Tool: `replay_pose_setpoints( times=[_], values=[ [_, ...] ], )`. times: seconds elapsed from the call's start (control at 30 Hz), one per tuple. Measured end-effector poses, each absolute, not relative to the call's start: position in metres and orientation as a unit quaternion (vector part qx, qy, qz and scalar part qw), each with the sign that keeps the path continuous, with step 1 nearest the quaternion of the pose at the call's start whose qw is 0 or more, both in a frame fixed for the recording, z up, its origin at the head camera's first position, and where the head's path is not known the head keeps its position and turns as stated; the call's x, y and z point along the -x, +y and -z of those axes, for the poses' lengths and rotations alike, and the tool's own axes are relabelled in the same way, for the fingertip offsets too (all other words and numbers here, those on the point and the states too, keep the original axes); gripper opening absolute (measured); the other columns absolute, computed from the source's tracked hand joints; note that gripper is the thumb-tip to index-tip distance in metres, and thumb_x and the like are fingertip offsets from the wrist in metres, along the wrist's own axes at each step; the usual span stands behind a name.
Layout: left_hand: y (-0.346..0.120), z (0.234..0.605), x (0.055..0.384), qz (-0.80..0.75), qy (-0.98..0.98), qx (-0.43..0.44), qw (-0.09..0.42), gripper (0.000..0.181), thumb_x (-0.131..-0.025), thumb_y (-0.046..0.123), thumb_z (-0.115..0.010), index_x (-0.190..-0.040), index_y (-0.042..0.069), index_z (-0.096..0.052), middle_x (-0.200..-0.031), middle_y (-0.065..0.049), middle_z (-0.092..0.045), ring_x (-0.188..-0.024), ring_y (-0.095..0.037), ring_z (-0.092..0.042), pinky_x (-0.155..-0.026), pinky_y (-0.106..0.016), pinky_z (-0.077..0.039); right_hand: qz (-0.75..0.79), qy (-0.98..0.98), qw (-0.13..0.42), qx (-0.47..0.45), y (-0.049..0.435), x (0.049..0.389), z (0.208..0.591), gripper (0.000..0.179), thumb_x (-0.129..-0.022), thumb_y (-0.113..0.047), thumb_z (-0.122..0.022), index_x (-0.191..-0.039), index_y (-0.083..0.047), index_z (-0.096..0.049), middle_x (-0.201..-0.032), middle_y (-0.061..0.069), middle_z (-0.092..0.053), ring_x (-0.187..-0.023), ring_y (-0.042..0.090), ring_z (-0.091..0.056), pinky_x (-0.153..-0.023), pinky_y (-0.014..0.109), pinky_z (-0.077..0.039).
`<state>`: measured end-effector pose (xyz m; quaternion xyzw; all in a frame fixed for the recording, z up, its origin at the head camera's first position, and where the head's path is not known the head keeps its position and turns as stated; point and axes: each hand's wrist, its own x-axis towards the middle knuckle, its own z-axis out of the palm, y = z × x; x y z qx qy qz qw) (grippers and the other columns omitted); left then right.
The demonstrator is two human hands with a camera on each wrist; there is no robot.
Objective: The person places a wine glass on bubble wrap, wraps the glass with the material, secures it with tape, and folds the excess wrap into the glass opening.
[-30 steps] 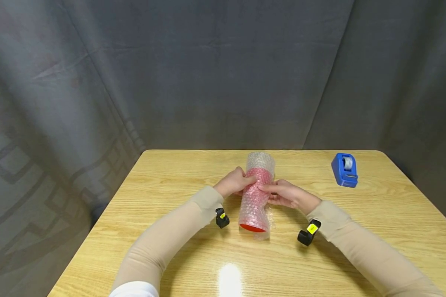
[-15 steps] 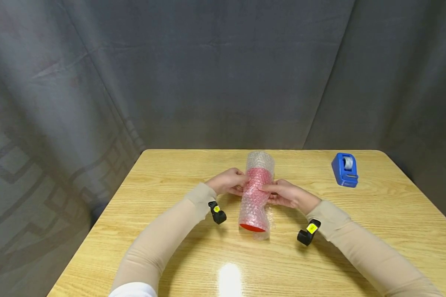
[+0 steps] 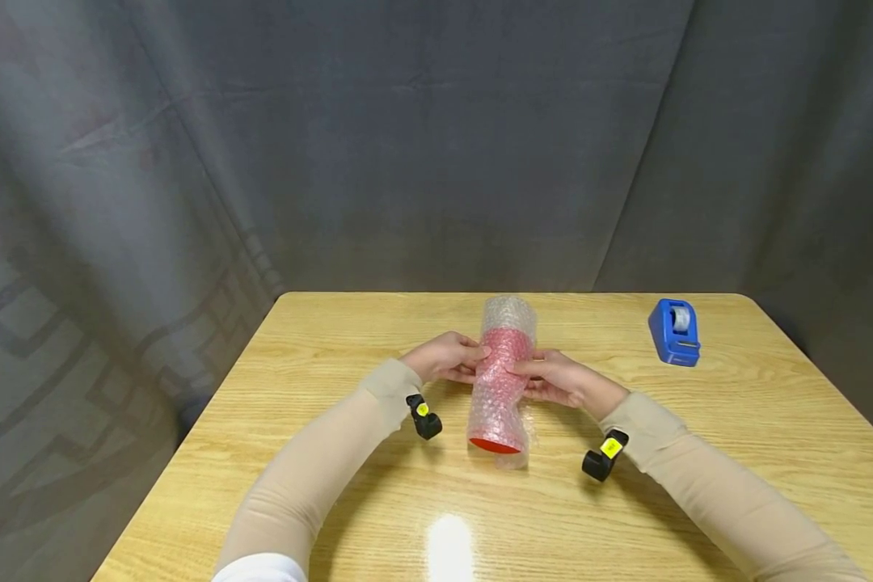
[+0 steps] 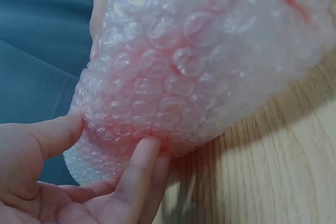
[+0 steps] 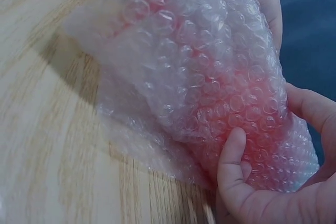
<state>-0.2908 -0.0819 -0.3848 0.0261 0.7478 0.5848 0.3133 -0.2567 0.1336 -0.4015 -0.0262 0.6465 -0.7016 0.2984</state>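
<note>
A red, roughly tube-shaped object wrapped in clear bubble wrap (image 3: 500,388) lies lengthwise on the table, a red end showing at its near side. The left hand (image 3: 447,358) grips the roll from the left, thumb on top and fingers low on its side; the left wrist view shows these fingers (image 4: 137,174) against the bubbles. From the right, the right hand (image 3: 562,380) holds it too, thumb on the upper face. In the right wrist view, the right fingers (image 5: 231,166) press the wrap's side, and a loose flap of bubble wrap (image 5: 142,124) spreads onto the wood.
A blue tape dispenser (image 3: 675,333) with a roll of clear tape stands at the back right of the wooden table (image 3: 335,517). Grey curtains (image 3: 436,145) hang behind the table's far edge and along both sides.
The left hand has shifted slightly left, its thumb drawing back from the roll's top toward its left side. The right hand and the wrapped roll look still.
</note>
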Motion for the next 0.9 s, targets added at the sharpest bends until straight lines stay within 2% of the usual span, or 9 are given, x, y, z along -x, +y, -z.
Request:
replay_pose_setpoints(
  times=[0.23,0.43,0.57,0.67,0.73,0.9],
  values=[
    [-0.086,0.381,0.29,-0.583,0.757,-0.029,0.295,0.043,-0.096,0.022,-0.061,-0.126,-0.006,-0.049,-0.091,-0.01,-0.061,-0.078,-0.016,-0.061,-0.08,-0.031,-0.058,0.7,0.645,0.303,0.049,0.133,0.257,0.404,0.054,-0.098,-0.009,-0.051,-0.136,0.018,-0.025,-0.097,0.006,-0.06,-0.087,0.014,-0.064,-0.084,0.027,-0.056],
    [-0.087,0.381,0.29,-0.577,0.77,-0.031,0.272,0.037,-0.093,0.021,-0.065,-0.115,-0.001,-0.046,-0.085,-0.009,-0.058,-0.073,-0.016,-0.06,-0.072,-0.029,-0.058,0.707,0.632,0.314,0.057,0.132,0.259,0.405,0.05,-0.099,-0.006,-0.048,-0.135,0.02,-0.026,-0.098,0.007,-0.061,-0.089,0.014,-0.065,-0.086,0.028,-0.056],
    [-0.085,0.378,0.289,-0.562,0.786,-0.033,0.256,0.033,-0.092,0.021,-0.067,-0.108,0.003,-0.045,-0.083,-0.007,-0.055,-0.07,-0.016,-0.058,-0.066,-0.026,-0.057,0.712,0.623,0.319,0.055,0.133,0.259,0.406,0.054,-0.099,-0.005,-0.049,-0.139,0.017,-0.02,-0.1,0.007,-0.06,-0.089,0.015,-0.065,-0.087,0.03,-0.056],
    [-0.083,0.376,0.287,-0.552,0.795,-0.041,0.248,0.033,-0.091,0.021,-0.067,-0.107,0.002,-0.044,-0.083,-0.007,-0.053,-0.068,-0.016,-0.057,-0.066,-0.028,-0.058,0.717,0.619,0.317,0.046,0.134,0.259,0.405,0.055,-0.098,-0.006,-0.052,-0.139,0.011,-0.02,-0.099,0.007,-0.06,-0.088,0.016,-0.065,-0.085,0.031,-0.057],
    [-0.082,0.374,0.285,-0.547,0.8,-0.047,0.243,0.034,-0.091,0.02,-0.068,-0.107,0.002,-0.044,-0.083,-0.007,-0.053,-0.067,-0.016,-0.057,-0.068,-0.029,-0.058,0.717,0.618,0.317,0.05,0.136,0.259,0.405,0.047,-0.097,-0.005,-0.054,-0.134,0.009,-0.028,-0.097,0.007,-0.062,-0.086,0.016,-0.065,-0.084,0.031,-0.057],
    [-0.08,0.372,0.283,-0.541,0.806,-0.058,0.23,0.034,-0.091,0.02,-0.068,-0.105,0.001,-0.044,-0.084,-0.007,-0.052,-0.068,-0.017,-0.056,-0.069,-0.032,-0.059,0.708,0.624,0.324,0.063,0.138,0.26,0.402,0.012,-0.098,-0.004,-0.05,-0.109,0.002,-0.05,-0.092,0.004,-0.065,-0.085,0.014,-0.066,-0.084,0.028,-0.057]
  ],
)
